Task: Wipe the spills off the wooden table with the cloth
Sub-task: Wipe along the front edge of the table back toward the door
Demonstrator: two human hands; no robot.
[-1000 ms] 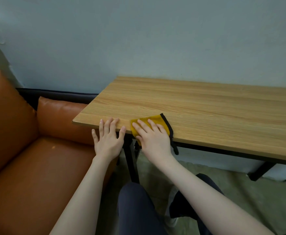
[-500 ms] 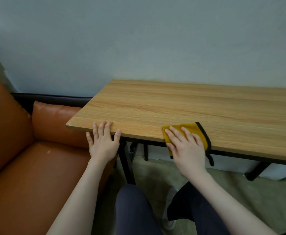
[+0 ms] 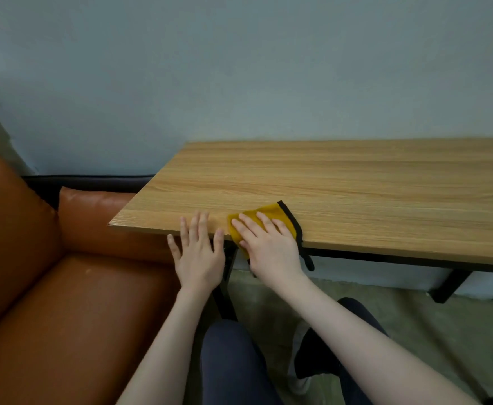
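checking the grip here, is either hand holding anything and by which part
Neither grips anything. The right hand presses flat on the near part of the yellow cloth at the table edge; the left hand rests its fingers on that edge.

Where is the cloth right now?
The cloth lies on the table's near edge toward its left end, pressed under the right hand, beside the left hand.

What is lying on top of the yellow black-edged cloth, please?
The right hand presses flat on the yellow black-edged cloth; any spill under it on the wooden table is hidden.
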